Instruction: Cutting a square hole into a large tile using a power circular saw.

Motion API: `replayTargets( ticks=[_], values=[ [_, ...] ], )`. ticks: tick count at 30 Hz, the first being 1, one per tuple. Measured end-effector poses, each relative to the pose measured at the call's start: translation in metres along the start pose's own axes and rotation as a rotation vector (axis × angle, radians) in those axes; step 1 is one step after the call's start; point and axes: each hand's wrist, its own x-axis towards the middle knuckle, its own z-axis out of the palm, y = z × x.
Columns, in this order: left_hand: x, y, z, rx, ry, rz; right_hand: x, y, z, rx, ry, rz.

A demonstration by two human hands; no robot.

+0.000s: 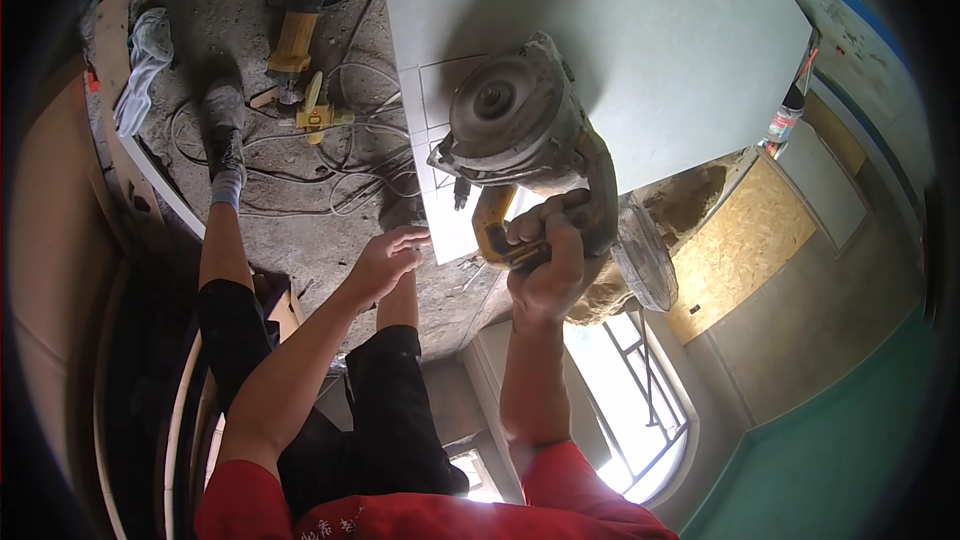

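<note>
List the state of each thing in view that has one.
Right grip: closed on the saw's handle.
Left grip: empty, fingers loosely bent, beside the slab's edge; contact unclear.
Saw: held, disc side showing; running or stopped, can't tell.
Slab: lines marked along its left edge.
Yellow power tool: lying on floor, not held.
Cables: loose, looped on floor.
Cloth: crumpled.

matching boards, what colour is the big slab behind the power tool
The slab is pale grey, shown in the head view.
</note>
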Motion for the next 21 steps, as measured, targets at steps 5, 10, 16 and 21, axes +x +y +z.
replayTargets(
  ticks=[5, 10, 16, 21],
  values=[
    [0.0005, -0.0006, 0.0007, -0.045, 0.018, 0.031, -0.0021, 0.0026, -0.0003, 0.023, 0.019, 0.013],
    [0.0020, -0.0010, 0.0005, -0.012, 0.006, 0.020, 0.0006, 0.0033, 0.0000, 0.017, 0.009, -0.018],
    [0.0020, -0.0030, 0.0010, -0.037, 0.017, 0.004, 0.0021, 0.0038, -0.0015, 0.030, 0.006, -0.014],
    [0.0021, -0.0039, 0.0017, -0.055, 0.022, 0.014, 0.0021, 0.0029, 0.0014, 0.033, -0.003, -0.015]
  ],
)
